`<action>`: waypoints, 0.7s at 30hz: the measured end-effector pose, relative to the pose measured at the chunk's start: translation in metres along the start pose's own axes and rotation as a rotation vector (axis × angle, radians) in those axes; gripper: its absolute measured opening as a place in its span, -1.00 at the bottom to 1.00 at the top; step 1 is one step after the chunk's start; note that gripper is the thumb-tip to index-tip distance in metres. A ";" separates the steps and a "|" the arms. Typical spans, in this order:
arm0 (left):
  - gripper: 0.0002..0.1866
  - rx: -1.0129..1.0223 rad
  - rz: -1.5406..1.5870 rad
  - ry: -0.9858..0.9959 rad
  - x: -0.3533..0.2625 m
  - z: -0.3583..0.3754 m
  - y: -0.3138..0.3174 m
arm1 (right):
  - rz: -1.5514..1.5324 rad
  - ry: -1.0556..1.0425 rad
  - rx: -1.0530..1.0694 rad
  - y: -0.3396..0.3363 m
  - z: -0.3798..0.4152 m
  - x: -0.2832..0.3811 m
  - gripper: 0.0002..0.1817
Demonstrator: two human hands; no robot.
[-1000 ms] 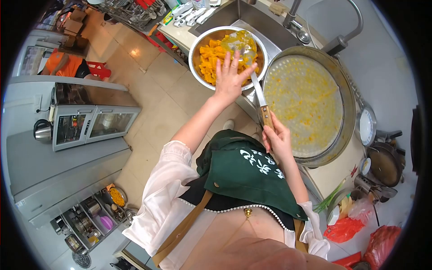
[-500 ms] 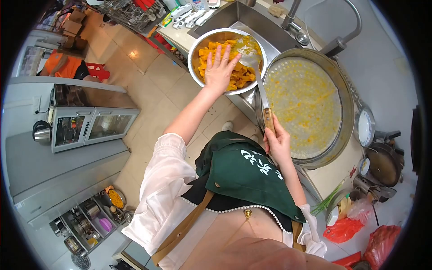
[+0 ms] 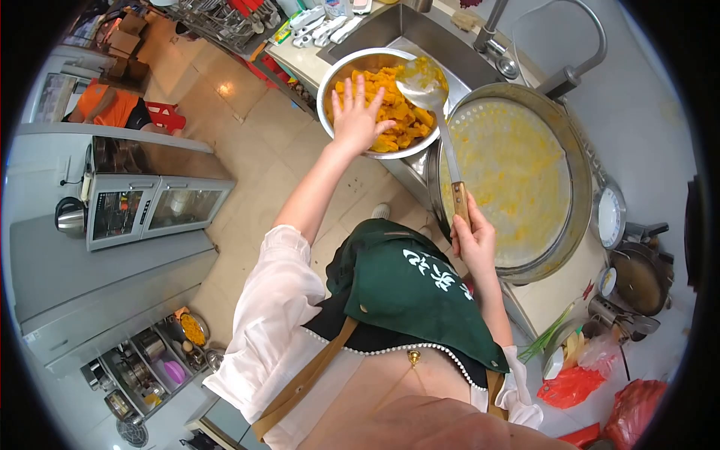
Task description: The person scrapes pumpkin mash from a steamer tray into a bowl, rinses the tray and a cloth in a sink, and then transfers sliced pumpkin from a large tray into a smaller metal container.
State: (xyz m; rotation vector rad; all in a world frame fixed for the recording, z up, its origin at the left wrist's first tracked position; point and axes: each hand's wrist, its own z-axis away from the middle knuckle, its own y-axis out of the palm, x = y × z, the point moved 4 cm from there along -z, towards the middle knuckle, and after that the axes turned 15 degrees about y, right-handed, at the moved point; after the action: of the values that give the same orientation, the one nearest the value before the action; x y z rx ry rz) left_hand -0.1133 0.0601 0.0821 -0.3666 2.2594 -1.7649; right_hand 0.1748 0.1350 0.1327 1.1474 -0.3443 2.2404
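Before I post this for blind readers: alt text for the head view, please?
The right hand holds a wooden-handled metal scoop over a round silver metal bowl of orange chunks; the left hand is spread over them. Beside the bowl: a large, round, yellow-flecked metal pan.

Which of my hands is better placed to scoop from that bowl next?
Probably your right hand: it grips the wooden-handled ladle, its head overlapping the bowl; your left hand holds no tool.

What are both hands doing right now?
Left hand: open, spread over the orange chunks, contact unclear.
Right hand: closed, holding the big spoon by its wooden handle.
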 end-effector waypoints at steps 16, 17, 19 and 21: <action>-0.29 -0.047 -0.255 0.350 -0.042 -0.035 -0.030 | -0.004 0.108 0.130 0.018 0.013 -0.004 -0.41; -0.31 0.011 -0.351 0.352 -0.042 -0.035 -0.030 | -0.001 0.112 0.131 0.018 0.013 -0.006 -0.41; -0.28 -0.003 -0.387 0.359 -0.040 -0.037 -0.027 | 0.001 0.115 0.134 0.018 0.015 -0.007 -0.41; -0.27 -0.003 -0.429 0.353 -0.037 -0.038 -0.021 | 0.009 0.117 0.130 0.019 0.015 -0.007 -0.40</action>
State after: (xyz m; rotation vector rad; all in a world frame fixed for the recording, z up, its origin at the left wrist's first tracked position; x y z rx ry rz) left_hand -0.0913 0.1024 0.1134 -0.6231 2.5700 -2.1818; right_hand 0.1765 0.1101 0.1366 1.0755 -0.1590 2.3551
